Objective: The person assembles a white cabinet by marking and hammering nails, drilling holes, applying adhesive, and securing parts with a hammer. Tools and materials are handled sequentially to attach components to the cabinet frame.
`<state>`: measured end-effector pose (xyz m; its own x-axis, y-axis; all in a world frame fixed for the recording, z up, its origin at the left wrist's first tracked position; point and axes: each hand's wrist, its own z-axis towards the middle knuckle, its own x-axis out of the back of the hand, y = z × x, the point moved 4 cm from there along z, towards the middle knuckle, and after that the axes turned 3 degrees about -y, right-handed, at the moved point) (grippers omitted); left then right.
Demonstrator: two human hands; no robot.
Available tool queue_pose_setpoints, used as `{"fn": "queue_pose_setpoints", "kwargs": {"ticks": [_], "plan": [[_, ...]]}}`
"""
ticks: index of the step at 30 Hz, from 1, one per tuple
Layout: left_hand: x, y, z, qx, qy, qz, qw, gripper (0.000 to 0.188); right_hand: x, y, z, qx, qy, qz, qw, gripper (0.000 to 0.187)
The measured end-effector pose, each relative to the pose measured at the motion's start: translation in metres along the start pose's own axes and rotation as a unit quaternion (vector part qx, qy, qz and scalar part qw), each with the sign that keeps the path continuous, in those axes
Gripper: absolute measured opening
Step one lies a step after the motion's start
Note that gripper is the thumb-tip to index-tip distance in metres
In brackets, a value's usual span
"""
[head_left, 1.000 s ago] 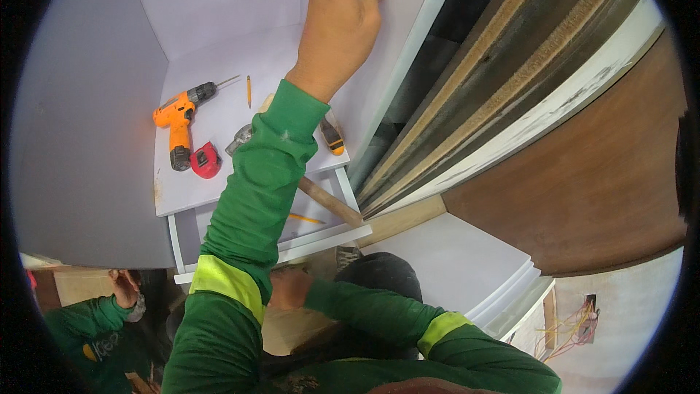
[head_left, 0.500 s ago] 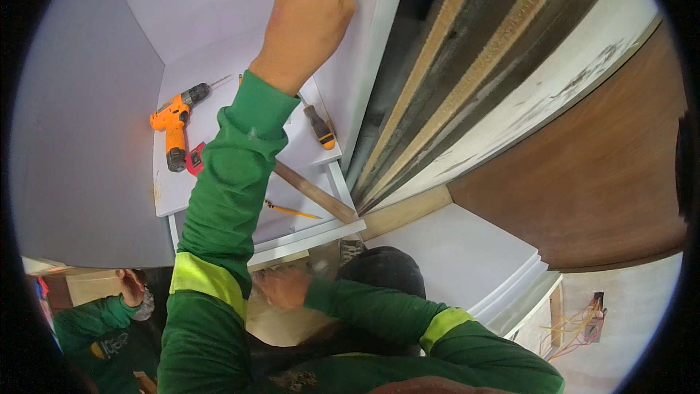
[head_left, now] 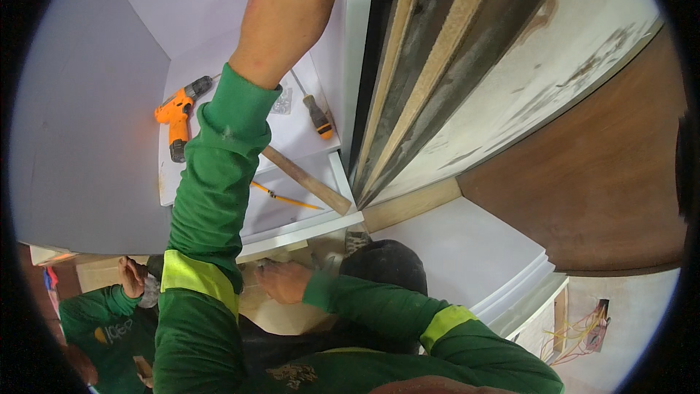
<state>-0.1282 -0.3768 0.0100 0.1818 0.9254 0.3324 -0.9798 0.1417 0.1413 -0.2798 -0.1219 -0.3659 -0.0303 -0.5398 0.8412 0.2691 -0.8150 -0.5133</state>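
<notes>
My left hand is raised at the top edge against the white cabinet panel. Its fingers are curled and partly out of the picture, so what they hold is hidden. Lower down, my right hand is by my dark-clothed legs, its fingers bent together around something too small to make out. Beneath my left arm, an orange cordless drill lies on the white board. A screwdriver and a small clear bag are beside my wrist. A wooden handle and a thin yellow pencil-like stick lie nearer me.
Upright board edges stand right of the cabinet. Stacked white panels lie at right, below a brown wood panel. Loose wires hang from a wall box. A co-worker in green is at lower left.
The view has shifted slightly, and my left hand appears a little further left, still raised. My sleeve now covers the red object beside the drill. The clear bag has come into view.
</notes>
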Motion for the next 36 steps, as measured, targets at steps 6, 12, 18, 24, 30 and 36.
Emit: {"fn": "queue_pose_setpoints", "kwargs": {"ticks": [6,12,18,24,30,36], "plan": [[-0.001,-0.002,-0.002,0.009,0.000,-0.014,1.000,0.005,0.016,-0.019,0.016,-0.028,-0.104,0.060,0.992,0.065],[0.009,0.002,0.002,-0.019,-0.005,-0.047,0.999,0.005,0.017,-0.015,0.032,-0.060,-0.244,0.091,0.964,0.069],[-0.002,-0.015,0.000,0.013,0.006,-0.074,0.997,0.010,0.042,-0.023,0.051,-0.103,-0.259,0.128,0.952,0.068],[-0.005,-0.014,0.002,0.024,0.002,-0.080,0.997,0.014,0.018,-0.023,0.064,-0.036,-0.215,0.127,0.968,0.064],[-0.002,-0.011,0.000,0.004,-0.001,-0.061,0.998,0.014,0.022,-0.022,0.069,-0.045,-0.286,0.148,0.946,0.065],[-0.003,-0.017,0.000,-0.047,0.016,-0.029,0.998,0.014,0.024,-0.019,0.063,-0.044,-0.236,0.170,0.956,0.085]]}}
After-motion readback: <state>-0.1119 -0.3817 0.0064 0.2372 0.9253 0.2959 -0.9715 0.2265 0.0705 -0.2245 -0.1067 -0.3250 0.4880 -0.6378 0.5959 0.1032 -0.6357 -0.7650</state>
